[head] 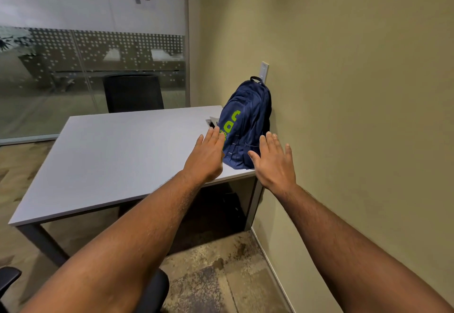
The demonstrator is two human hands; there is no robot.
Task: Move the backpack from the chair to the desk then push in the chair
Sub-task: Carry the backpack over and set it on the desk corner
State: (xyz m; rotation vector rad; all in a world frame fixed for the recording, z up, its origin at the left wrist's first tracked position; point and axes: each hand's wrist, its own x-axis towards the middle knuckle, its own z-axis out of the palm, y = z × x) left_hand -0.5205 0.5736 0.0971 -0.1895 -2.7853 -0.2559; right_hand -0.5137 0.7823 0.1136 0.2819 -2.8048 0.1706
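A navy backpack [245,121] with green lettering stands upright on the right end of the grey desk [110,155], leaning against the beige wall. My left hand [207,155] is flat with fingers apart, just left of the backpack's lower front, fingertips close to it. My right hand [275,162] is spread open at the backpack's near right corner, holding nothing. The black chair [154,290] shows only as a seat edge at the bottom of the view, under my left forearm, with an armrest [8,279] at bottom left.
A second black chair [134,92] stands behind the desk's far side by the frosted glass partition [93,49]. A small paper item [211,121] lies behind the backpack. A wall plate [264,70] sits above it. Carpet floor lies between me and the desk.
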